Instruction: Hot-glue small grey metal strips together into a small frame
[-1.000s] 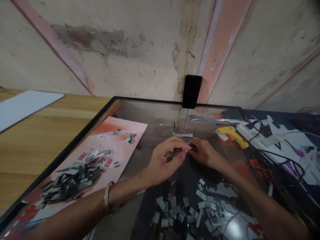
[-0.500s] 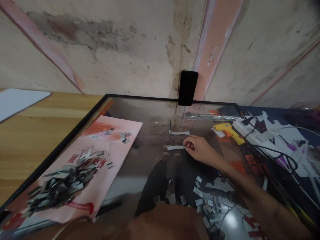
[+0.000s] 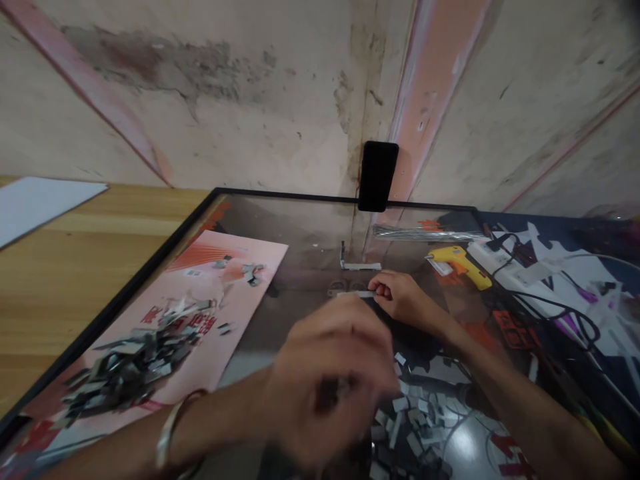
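Below the phone (image 3: 379, 177), the right hand (image 3: 403, 300) is pinching a strip (image 3: 367, 294) at one end; farther below, the left hand (image 3: 337, 353) is hovering, curled, blurred, its grip unclear. Steady pinching is probably helping.

A stained, flaking wall (image 3: 290, 140) with pink bands (image 3: 437, 80) is rising behind a black-rimmed, reflective counter (image 3: 300, 220); yellowish wood (image 3: 130, 230) is adjoining.

Narrow pale strip (image 3: 364, 294), crosswise, right end in the right hand's fingers (image 3: 384, 281), partly behind left hand (image 3: 340, 377)
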Available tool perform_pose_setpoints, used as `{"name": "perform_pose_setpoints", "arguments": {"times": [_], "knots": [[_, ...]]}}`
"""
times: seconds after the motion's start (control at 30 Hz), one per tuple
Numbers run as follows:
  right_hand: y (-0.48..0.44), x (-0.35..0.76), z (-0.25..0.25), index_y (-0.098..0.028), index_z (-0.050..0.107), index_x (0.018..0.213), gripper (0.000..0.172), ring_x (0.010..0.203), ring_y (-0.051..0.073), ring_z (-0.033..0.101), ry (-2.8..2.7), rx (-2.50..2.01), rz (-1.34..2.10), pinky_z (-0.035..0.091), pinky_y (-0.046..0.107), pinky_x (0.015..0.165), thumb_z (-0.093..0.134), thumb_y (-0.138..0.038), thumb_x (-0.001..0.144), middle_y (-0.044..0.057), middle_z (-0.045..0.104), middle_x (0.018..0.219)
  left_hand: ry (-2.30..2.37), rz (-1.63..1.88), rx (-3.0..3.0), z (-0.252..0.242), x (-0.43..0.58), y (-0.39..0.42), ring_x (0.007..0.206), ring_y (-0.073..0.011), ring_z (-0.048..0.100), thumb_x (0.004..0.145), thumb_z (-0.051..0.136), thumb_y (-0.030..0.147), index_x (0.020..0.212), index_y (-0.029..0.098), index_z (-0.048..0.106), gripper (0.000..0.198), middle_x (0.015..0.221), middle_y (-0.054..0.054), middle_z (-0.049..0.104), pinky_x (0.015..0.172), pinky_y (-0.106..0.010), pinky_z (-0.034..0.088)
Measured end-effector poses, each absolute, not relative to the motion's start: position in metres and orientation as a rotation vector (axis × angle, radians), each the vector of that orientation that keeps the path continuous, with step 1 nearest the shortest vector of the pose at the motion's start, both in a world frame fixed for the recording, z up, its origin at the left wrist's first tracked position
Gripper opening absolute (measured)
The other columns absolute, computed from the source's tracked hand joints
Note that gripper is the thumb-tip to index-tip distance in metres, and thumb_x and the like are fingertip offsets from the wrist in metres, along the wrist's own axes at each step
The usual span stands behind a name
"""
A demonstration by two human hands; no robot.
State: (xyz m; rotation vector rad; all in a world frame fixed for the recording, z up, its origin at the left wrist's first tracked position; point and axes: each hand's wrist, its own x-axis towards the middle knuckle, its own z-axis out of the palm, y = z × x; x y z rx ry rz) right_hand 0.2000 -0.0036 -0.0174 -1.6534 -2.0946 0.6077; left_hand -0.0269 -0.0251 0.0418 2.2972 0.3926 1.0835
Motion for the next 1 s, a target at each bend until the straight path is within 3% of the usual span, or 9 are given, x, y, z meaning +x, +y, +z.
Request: {"name": "perform_pose_setpoints", "arguments": {"times": [0.13, 0.33, 1.0], "knots": [[-0.004, 0.202, -0.016, -0.015, 0.064, 0.088, 0.021, 0.07, 0.013, 0.052, -2.118, -1.635, 0.608, 0.038, 0.024, 0.065, 0.055, -0.006, 0.071, 0.003, 0.062, 0.078, 0.711, 0.987, 2.44, 0.009, -0.001, 0.013, 0.09, -0.0209, 0.056, 0.077, 0.057, 0.021, 0.091, 0.018, 0.061, 0.015, 0.095, -0.007, 0.063, 0.081, -0.038, 0.046], [-0.004, 0.201, -0.016, -0.016, 0.062, 0.084, 0.016, 0.068, 0.012, 0.051, -2.122, -1.614, 0.609, 0.036, 0.024, 0.063, 0.055, -0.007, 0.072, 0.002, 0.06, 0.076, 0.983, 0.683, 2.613, -0.022, 0.003, 0.026, 0.098, -0.0253, 0.051, 0.075, 0.06, 0.028, 0.1, 0.018, 0.06, 0.026, 0.103, -0.007, 0.061, 0.086, -0.04, 0.042], [-0.002, 0.201, -0.02, -0.018, 0.063, 0.083, 0.013, 0.066, 0.011, 0.051, -2.055, -1.654, 0.644, 0.038, 0.024, 0.062, 0.057, -0.011, 0.073, 0.0, 0.06, 0.076, 1.01, 0.6, 2.504, -0.038, 0.002, 0.044, 0.093, -0.0209, 0.054, 0.076, 0.062, 0.025, 0.091, 0.019, 0.066, 0.017, 0.095, -0.005, 0.06, 0.085, -0.036, 0.044]]}}
